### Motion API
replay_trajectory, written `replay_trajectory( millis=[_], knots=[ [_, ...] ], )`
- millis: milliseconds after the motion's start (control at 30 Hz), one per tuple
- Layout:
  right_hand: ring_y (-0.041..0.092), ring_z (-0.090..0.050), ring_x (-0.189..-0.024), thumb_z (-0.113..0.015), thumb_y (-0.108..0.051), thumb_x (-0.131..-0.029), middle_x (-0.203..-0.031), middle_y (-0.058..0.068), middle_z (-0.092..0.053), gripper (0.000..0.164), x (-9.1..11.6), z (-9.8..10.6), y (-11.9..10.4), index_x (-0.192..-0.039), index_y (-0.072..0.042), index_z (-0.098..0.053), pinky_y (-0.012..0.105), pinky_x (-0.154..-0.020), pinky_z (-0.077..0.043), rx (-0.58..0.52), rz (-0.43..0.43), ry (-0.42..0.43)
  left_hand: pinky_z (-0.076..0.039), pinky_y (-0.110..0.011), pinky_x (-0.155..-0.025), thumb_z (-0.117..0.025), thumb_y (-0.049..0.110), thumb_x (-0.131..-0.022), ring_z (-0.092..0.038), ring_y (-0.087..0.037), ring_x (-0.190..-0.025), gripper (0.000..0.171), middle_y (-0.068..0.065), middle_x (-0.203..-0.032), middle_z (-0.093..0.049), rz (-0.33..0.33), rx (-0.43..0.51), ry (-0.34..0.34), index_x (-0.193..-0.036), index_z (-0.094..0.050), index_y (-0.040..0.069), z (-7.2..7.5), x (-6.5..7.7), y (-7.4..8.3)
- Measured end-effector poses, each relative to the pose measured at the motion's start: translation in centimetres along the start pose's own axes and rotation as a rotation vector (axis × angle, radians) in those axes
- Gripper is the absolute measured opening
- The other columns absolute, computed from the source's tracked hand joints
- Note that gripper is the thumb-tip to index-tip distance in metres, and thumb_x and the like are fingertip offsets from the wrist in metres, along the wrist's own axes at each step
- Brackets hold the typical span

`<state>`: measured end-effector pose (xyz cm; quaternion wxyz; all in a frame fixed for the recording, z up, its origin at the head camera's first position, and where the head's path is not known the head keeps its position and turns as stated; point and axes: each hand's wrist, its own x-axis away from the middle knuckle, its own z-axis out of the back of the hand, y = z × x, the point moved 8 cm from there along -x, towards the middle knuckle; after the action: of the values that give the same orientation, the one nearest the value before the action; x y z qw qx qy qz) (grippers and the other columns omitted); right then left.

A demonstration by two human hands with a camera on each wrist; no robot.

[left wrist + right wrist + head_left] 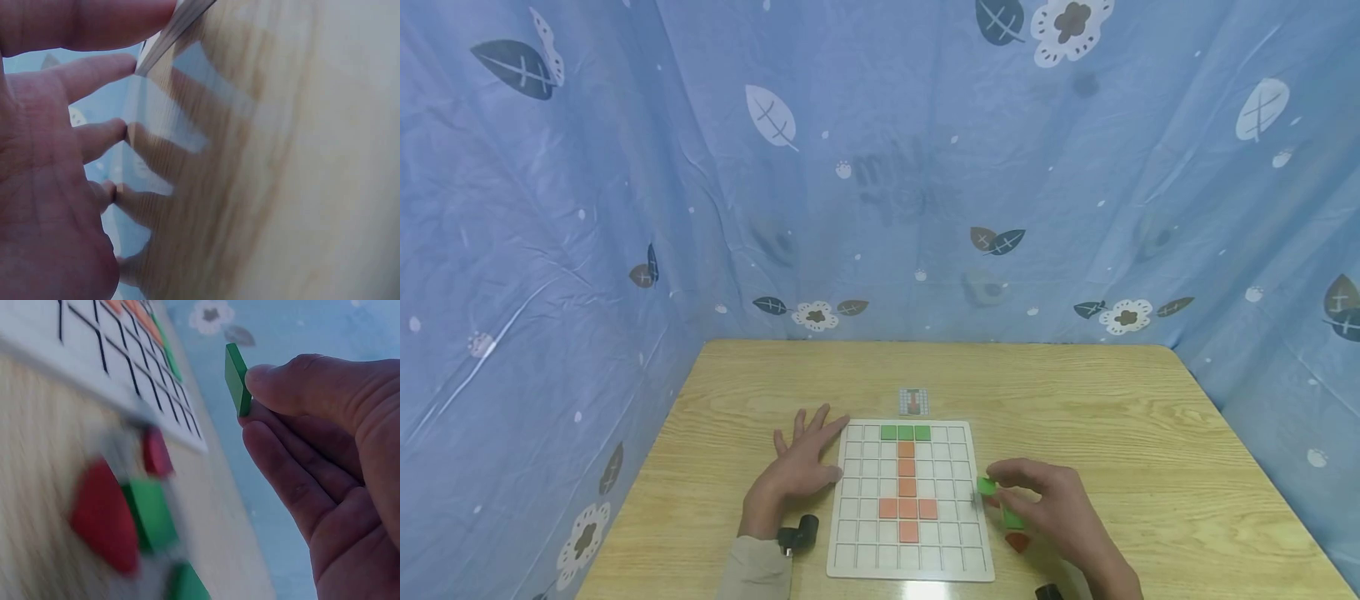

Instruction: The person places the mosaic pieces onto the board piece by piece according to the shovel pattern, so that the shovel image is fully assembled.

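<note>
In the head view a white grid board [857,556] lies on the table. Three green square tiles [906,433] fill the middle of its far row, with orange and salmon tiles [907,487] forming a column and short crossbar below. My right hand [1051,497] pinches a green square tile [236,380] between thumb and fingers, above the table by the board's right edge. My left hand [801,468] is spread at the board's left side, fingers straight; its thumb and index fingertip touch the edge, as the left wrist view also shows.
Under my right hand lie a green piece [1012,518] and a red piece [1017,542]. The right wrist view shows another small red piece [156,452] near the board. A small pattern card [913,402] sits beyond the board. Blue patterned curtain [880,192] surrounds the wooden table [1075,392].
</note>
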<state>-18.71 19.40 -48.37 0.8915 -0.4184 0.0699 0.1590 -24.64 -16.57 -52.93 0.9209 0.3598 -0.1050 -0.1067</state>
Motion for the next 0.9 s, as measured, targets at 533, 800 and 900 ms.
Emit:
replay_trajectory(
  millis=[533,800,900],
  knots=[
    [0.008,-0.080,-0.096,-0.085,-0.002,-0.089,-0.105,-0.009,-0.084,0.026,-0.7,-6.8,-4.7,-0.109,-0.018,-0.084,0.030,-0.088,-0.067,-0.155,0.232,-0.132,0.019,-0.085,-0.120,-0.070,0.009,-0.078,0.009,-0.054,-0.168,0.092,-0.022,-0.183,-0.017,0.009,0.015,0.005,-0.167,-0.047,0.016,0.1,0.1,0.0],
    [-0.002,-0.073,-0.086,-0.087,-0.002,-0.087,-0.102,-0.011,-0.083,0.029,-0.5,-9.0,-5.6,-0.109,-0.021,-0.084,0.030,-0.082,-0.066,-0.188,0.274,-0.161,0.019,-0.085,-0.120,-0.070,0.010,-0.078,0.009,-0.055,-0.168,0.092,-0.024,-0.182,-0.017,0.011,0.003,0.008,-0.167,-0.047,0.014,0.2,0.1,0.1],
    [-0.003,-0.072,-0.086,-0.088,-0.004,-0.087,-0.102,-0.011,-0.083,0.028,-0.5,-9.7,-5.9,-0.110,-0.021,-0.085,0.028,-0.081,-0.065,-0.193,0.263,-0.188,0.019,-0.085,-0.120,-0.071,0.011,-0.079,0.009,-0.055,-0.168,0.092,-0.024,-0.182,-0.017,0.014,-0.004,0.008,-0.167,-0.047,0.014,0.2,0.0,0.1]
  ],
)
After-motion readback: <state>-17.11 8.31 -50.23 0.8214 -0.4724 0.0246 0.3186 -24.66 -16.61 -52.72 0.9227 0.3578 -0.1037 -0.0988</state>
